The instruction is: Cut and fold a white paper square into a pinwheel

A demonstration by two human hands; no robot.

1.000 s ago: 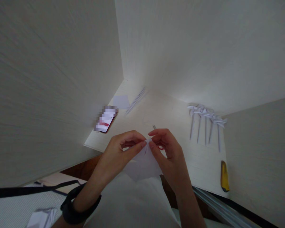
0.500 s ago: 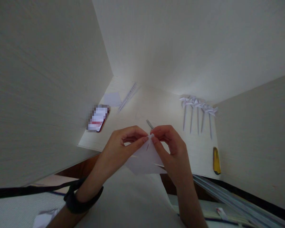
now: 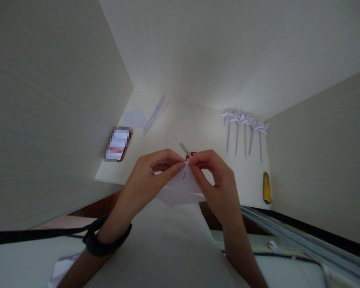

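Observation:
A white sheet of paper [image 3: 180, 192] with slits cut into it hangs between my two hands at the table's front edge. My left hand [image 3: 159, 170] pinches its upper edge between thumb and fingers. Close beside it, my right hand [image 3: 214, 178] pinches the same paper, the fingertips of both hands almost meeting. Just beyond the fingertips lie small scissors [image 3: 186, 149] with red handles, partly hidden by the right hand and the paper. Through a slit in the paper a thin reddish line shows.
Several white paper pinwheels on sticks [image 3: 245, 120] lie at the right. A yellow box cutter [image 3: 267, 188] rests by the right wall. On the left are a phone [image 3: 119, 144], a paper square [image 3: 134, 119] and thin white sticks [image 3: 154, 115]. Upright panels enclose the table.
The view has shifted slightly, so the table's things sit higher and further left. Both hands keep their pinch on the paper, fingertips slightly moved, and more of the scissors' red handles shows.

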